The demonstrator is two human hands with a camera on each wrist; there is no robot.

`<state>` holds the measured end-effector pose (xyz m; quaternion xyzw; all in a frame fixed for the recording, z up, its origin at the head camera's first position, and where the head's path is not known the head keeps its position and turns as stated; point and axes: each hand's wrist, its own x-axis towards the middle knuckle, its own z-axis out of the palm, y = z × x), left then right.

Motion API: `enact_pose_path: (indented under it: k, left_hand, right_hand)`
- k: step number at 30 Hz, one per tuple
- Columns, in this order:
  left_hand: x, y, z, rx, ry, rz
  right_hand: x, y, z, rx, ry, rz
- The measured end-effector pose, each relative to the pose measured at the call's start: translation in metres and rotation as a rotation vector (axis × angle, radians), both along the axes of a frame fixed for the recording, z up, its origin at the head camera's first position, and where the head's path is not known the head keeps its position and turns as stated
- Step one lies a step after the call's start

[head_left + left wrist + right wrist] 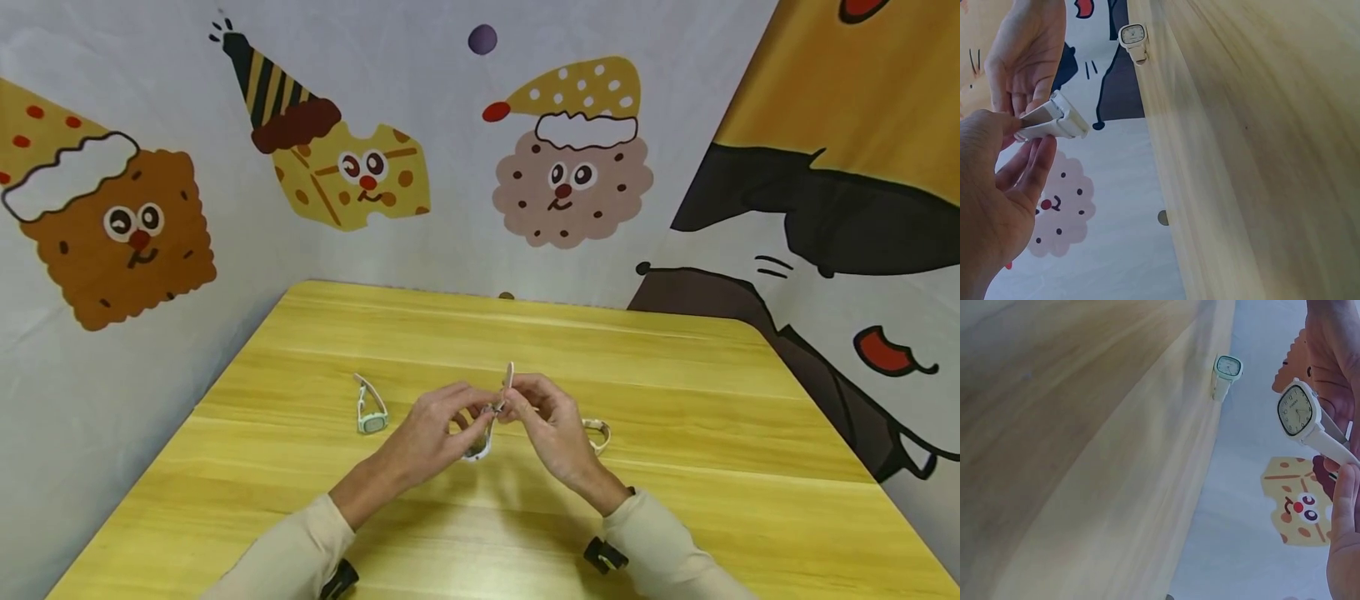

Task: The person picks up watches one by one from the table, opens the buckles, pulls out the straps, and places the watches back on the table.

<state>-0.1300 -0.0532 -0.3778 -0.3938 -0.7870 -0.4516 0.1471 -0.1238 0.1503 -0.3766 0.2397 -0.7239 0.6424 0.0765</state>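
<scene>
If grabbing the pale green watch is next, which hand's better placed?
Probably the left hand: the pale green watch lies nearer it, and the right hand would likely reach across. Both hold the white watch, so the left would need freeing first.

The left hand [435, 425] and the right hand [551, 429] were drawn close together, their fingertips near each other, each thumb and forefinger in a pinch. The left thumb [472, 433] lay just below its forefinger, with the back of that hand turned up behind the fingers. In the left wrist view, the other left fingers [1040, 165] reached out, slightly bent, beneath the pinch, and the right palm showed beyond them. Well behind the fingers, both wrists angled inward, and the left forearm [281, 550] and right forearm [667, 542] spread apart in pale sleeves.
</scene>
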Motion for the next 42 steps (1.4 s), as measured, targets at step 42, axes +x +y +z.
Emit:
enact_pose_path:
  k: [42]
  left_hand:
    - [-0.008,0.002,0.007,-0.005,-0.427,-0.102]
  right_hand:
    - [0.001,0.004,-0.001,0.17,0.0,0.066]
